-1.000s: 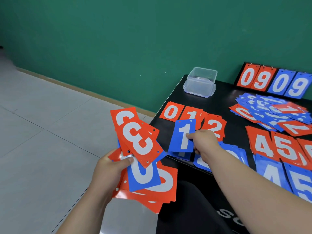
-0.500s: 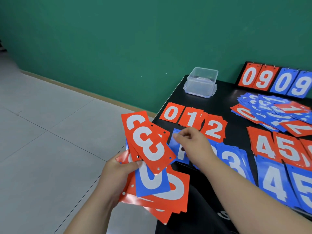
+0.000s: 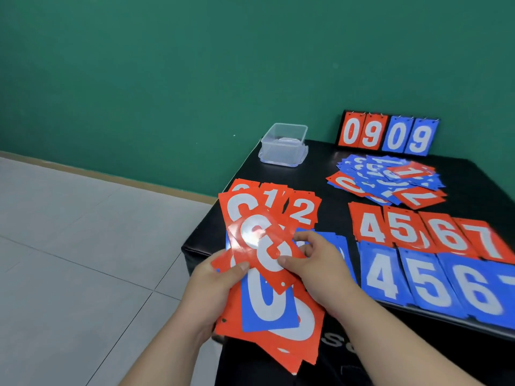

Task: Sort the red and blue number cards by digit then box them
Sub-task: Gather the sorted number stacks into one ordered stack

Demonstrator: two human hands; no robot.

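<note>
- Green wall, black table (image 3: 320,174) covered with number cards (image 3: 401,228).
- Left hand (image 3: 211,288) grips a messy stack (image 3: 269,305).
- Right hand (image 3: 320,266) pinches the top red 3 (image 3: 260,238).

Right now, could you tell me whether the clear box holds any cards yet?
No cards: through the walls of the clear box no red or blue shows.
</note>
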